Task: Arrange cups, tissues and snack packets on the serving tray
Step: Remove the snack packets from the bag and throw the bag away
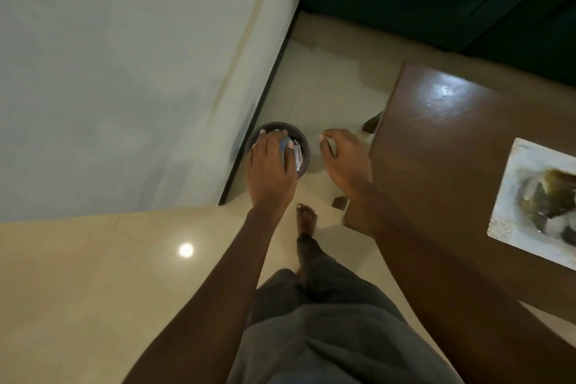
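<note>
blue item (284,146): perhaps a packet, held above the dark bin (304,153) on the floor (93,274) by the wall (124,72).
left grip (271,171): curled round the blue item.
right grip (346,162): released, fingers loose, beside the bin.
tray (511,184): white, on the brown surface (436,165), well apart.

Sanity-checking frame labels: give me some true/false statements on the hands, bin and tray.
1. The left hand holds a bluish item over the dark bin. True.
2. The right hand holds a cup. False: it holds nothing and its fingers are relaxed.
3. The white tray sits on the floor. False: it is on the wooden table.
4. The bin stands on the floor beside the wall. True.
</note>
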